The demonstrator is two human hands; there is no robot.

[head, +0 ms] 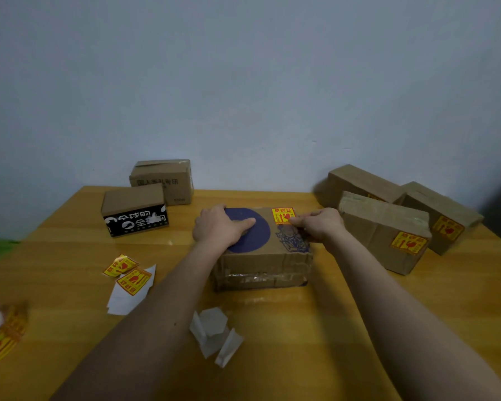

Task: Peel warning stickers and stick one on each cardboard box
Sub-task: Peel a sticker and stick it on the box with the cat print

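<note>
On centre box (262,253): left hand (219,225) flat, steadying; right hand (320,224) fingers press sticker (283,215). Suggest rubbing edges flat.

Both bare forearms reach forward side by side, well apart. The left hand (220,225) lies palm down, its fingers straight and pointing right, thumb tucked at the far side. The right hand (320,224) is turned leftward, fingers bunched with their tips pressing downward.
</note>
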